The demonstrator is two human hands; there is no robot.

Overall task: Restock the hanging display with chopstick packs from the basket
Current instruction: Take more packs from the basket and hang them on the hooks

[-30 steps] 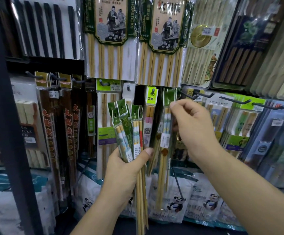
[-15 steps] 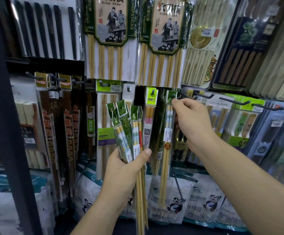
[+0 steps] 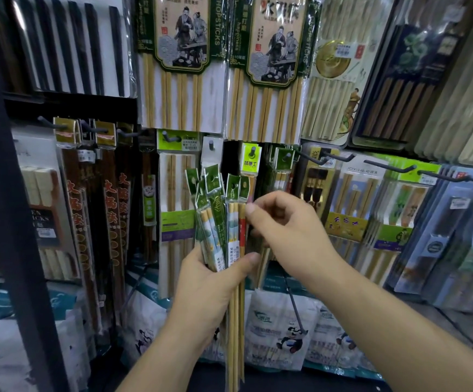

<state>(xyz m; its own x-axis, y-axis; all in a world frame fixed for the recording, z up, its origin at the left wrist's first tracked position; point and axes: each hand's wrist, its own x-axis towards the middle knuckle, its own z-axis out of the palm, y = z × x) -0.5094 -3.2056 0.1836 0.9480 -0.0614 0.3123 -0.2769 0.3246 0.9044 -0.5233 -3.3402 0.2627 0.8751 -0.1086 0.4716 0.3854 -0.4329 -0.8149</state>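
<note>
While left grip (image 3: 201, 290) holds, fanned green-topped chopstick packs (image 3: 221, 222)

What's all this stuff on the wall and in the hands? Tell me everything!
held chopstick packs: about five, green tops, fanned out at centre
hanging green-topped pack: at least one, on a hook just right of the bundle
big bamboo packs: two, green and cream cards, top centre
black chopsticks: one pack, top left
dark packs: several, brown with red characters, hanging left
hooks: at least three, dark, mid right
panda bags: several, white, bottom row
left hand: one, grips the bundle
right hand: one, thumb at the bundle's right edge
</note>
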